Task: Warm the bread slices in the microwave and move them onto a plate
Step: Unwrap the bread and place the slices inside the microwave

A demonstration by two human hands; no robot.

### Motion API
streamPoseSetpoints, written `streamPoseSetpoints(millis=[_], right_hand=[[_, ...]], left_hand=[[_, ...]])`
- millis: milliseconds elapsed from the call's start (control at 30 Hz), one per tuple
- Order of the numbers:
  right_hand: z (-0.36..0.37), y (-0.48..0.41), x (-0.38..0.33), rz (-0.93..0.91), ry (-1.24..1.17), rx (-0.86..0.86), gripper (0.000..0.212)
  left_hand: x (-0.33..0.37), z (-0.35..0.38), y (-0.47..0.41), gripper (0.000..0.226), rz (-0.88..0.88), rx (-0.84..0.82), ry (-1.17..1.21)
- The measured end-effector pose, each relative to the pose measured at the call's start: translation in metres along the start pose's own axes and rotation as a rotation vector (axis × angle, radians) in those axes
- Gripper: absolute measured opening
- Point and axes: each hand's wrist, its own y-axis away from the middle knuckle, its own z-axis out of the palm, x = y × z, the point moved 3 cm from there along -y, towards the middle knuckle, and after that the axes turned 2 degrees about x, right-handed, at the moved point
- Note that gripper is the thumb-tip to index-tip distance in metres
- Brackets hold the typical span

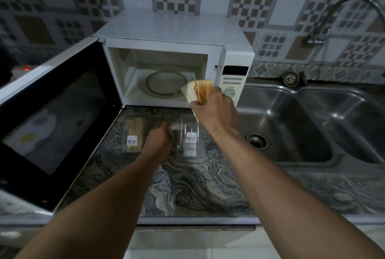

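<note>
My right hand is shut on a stack of bread slices, held upright just in front of the lower right corner of the microwave's opening. The white microwave stands on the counter with its door swung wide to the left; its glass turntable has nothing on it. My left hand hovers low over the counter between two clear plastic bread packs, fingers loosely curled, holding nothing. The left pack still holds bread; the right pack looks empty. No plate is in view.
A marbled stone counter runs in front of the microwave. A steel double sink with a curved tap lies to the right. A sink strainer rests on the back ledge. A red light glows far left.
</note>
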Motion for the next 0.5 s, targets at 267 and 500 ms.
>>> streamPoseSetpoints(millis=[267,500], right_hand=[[0.032,-0.048,-0.030,0.049,-0.051,-0.158,0.033],[0.082,-0.101,-0.035,0.121,-0.093,-0.290,0.036]], left_hand=[[-0.009,0.034,-0.036,0.042,0.152,-0.154,-0.016],[-0.013,0.049,-0.078,0.053,0.090,-0.211,-0.139]])
